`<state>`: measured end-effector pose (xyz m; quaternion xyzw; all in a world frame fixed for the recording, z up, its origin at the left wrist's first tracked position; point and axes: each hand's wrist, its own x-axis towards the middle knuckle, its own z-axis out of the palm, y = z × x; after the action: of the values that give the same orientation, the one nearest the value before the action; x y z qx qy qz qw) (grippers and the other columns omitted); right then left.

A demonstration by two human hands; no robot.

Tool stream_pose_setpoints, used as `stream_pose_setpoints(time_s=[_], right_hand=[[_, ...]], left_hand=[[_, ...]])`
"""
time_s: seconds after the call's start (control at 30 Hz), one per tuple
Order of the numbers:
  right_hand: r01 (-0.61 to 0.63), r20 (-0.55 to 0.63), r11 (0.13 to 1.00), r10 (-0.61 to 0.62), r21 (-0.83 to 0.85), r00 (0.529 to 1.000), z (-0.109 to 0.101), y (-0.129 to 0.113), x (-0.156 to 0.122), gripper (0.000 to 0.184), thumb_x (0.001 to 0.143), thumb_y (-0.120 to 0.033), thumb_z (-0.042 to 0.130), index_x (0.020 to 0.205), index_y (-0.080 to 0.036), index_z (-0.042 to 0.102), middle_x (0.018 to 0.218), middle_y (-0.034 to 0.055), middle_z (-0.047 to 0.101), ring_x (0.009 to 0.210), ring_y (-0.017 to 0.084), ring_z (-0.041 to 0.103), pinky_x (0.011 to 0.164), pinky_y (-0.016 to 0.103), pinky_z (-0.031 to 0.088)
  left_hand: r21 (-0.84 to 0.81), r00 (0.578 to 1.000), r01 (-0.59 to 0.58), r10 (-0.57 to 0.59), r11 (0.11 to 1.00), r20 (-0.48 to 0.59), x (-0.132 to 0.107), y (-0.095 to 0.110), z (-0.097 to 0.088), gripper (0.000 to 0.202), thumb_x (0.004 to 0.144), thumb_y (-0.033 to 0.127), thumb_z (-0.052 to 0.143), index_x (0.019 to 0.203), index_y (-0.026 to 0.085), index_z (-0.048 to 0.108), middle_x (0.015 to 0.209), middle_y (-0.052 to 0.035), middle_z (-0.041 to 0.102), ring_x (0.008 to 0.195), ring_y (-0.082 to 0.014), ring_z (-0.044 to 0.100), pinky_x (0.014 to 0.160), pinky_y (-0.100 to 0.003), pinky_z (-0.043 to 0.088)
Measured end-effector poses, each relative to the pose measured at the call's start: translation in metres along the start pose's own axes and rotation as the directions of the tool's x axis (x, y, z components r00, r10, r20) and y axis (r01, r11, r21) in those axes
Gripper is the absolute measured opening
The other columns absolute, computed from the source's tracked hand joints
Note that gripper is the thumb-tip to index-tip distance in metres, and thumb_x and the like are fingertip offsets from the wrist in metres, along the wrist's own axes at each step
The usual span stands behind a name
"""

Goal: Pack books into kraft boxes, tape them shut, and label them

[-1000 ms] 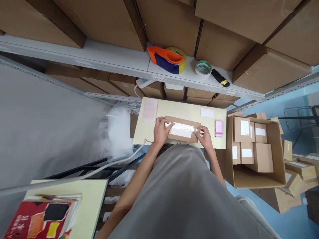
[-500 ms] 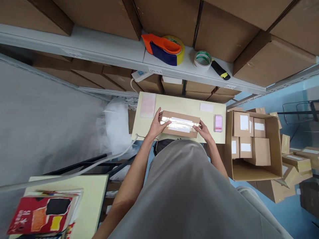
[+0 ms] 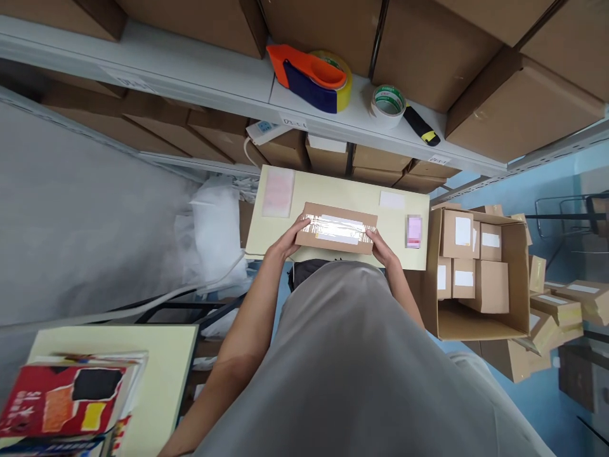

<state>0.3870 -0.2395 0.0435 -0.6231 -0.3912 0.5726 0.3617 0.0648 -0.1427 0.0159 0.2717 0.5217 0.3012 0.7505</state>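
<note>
A flat brown cardboard box (image 3: 337,238) with a white label and shiny clear tape along its top lies on a small pale yellow table (image 3: 333,190). My left hand (image 3: 288,238) grips the box's left end, fingers curled around the edge. My right hand (image 3: 383,249) grips its right end the same way. The box sits at the table's near edge, just beyond my grey shirt.
A pink phone (image 3: 413,230), a white slip (image 3: 392,200) and a pinkish sheet (image 3: 278,192) lie on the table. An orange tape dispenser (image 3: 311,76), a tape roll (image 3: 387,101) and a utility knife (image 3: 421,131) sit on the shelf. An open carton (image 3: 518,298) of small boxes stands right.
Both hands slid from the tape on the box's top to its two ends and took hold. The box has shifted slightly toward me.
</note>
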Motion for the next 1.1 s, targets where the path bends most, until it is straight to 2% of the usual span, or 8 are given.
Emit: stream_pose_setpoints(time_s=[0.1,0.2,0.43,0.57,0.7,0.8,0.9,1.1], right_hand=[[-0.134,0.195,0.959,0.085,0.250,0.977,-0.001,0.005,0.007,0.093,0.095,-0.089,0.068,0.169,-0.034,0.053,0.168,0.0078,0.068,0.155,0.028,0.065,0.131,0.053,0.055],[-0.186,0.250,0.930,0.108,0.316,0.962,-0.004,0.008,0.013,0.096,0.090,-0.091,0.076,0.167,-0.038,0.054,0.168,0.0054,0.068,0.163,0.029,0.058,0.139,0.054,0.049],[-0.217,0.245,0.909,0.133,0.357,0.960,-0.009,0.007,0.016,0.086,0.091,-0.088,0.079,0.155,-0.033,0.062,0.154,0.0075,0.078,0.157,0.034,0.065,0.131,0.056,0.059],[-0.192,0.227,0.913,0.113,0.361,0.967,0.000,0.006,0.025,0.089,0.088,-0.090,0.078,0.154,-0.032,0.062,0.148,0.0080,0.081,0.151,0.035,0.069,0.126,0.054,0.062],[-0.160,0.237,0.917,0.074,0.366,0.969,0.009,0.006,0.040,0.094,0.083,-0.091,0.082,0.154,-0.033,0.062,0.149,0.0073,0.080,0.148,0.034,0.071,0.127,0.054,0.060],[-0.150,0.228,0.925,0.071,0.350,0.971,0.003,0.006,0.045,0.092,0.084,-0.090,0.081,0.154,-0.034,0.062,0.152,0.0064,0.079,0.148,0.034,0.070,0.128,0.055,0.059],[-0.129,0.192,0.943,0.072,0.307,0.979,-0.014,0.007,0.043,0.086,0.088,-0.089,0.077,0.153,-0.034,0.062,0.151,0.0067,0.079,0.149,0.034,0.069,0.127,0.055,0.059],[-0.087,0.125,0.964,0.057,0.251,0.991,-0.052,0.010,0.040,0.092,0.083,-0.092,0.078,0.151,-0.032,0.064,0.158,0.0092,0.075,0.154,0.035,0.066,0.128,0.056,0.057]], left_hand=[[-0.097,0.996,0.085,-0.083,0.992,0.022,0.006,-0.007,-0.005,0.076,0.097,0.080,0.074,0.137,0.016,0.079,0.120,-0.0179,0.087,0.119,-0.0355,0.083,0.112,-0.045,0.066],[-0.190,0.990,0.137,-0.130,0.972,0.051,0.010,-0.016,-0.007,0.075,0.106,0.079,0.062,0.141,0.015,0.077,0.122,-0.0153,0.088,0.127,-0.0339,0.081,0.120,-0.042,0.061],[-0.228,0.989,0.143,-0.127,0.963,0.082,0.015,-0.028,-0.011,0.076,0.110,0.076,0.058,0.155,0.017,0.072,0.129,-0.0141,0.087,0.128,-0.0347,0.081,0.117,-0.044,0.064],[-0.221,0.995,0.094,-0.081,0.971,0.064,0.021,-0.028,-0.020,0.082,0.109,0.083,0.053,0.154,0.017,0.072,0.131,-0.0144,0.086,0.129,-0.0352,0.080,0.117,-0.045,0.064],[-0.208,0.999,0.039,-0.035,0.977,0.021,0.031,-0.025,-0.029,0.078,0.111,0.082,0.050,0.149,0.018,0.074,0.132,-0.0130,0.085,0.131,-0.0334,0.079,0.120,-0.045,0.061],[-0.218,1.000,0.014,-0.015,0.976,-0.003,0.040,-0.026,-0.021,0.078,0.109,0.083,0.054,0.144,0.017,0.076,0.131,-0.0135,0.085,0.132,-0.0332,0.078,0.120,-0.045,0.060],[-0.218,0.999,-0.045,0.040,0.975,-0.028,0.049,-0.031,-0.002,0.084,0.102,0.090,0.062,0.142,0.017,0.076,0.133,-0.0145,0.085,0.130,-0.0312,0.078,0.117,-0.042,0.060],[-0.060,0.976,-0.181,0.171,0.982,-0.137,0.052,-0.035,0.026,0.087,0.084,0.087,0.086,0.142,0.022,0.078,0.139,-0.0143,0.083,0.134,-0.0318,0.075,0.114,-0.040,0.060]])
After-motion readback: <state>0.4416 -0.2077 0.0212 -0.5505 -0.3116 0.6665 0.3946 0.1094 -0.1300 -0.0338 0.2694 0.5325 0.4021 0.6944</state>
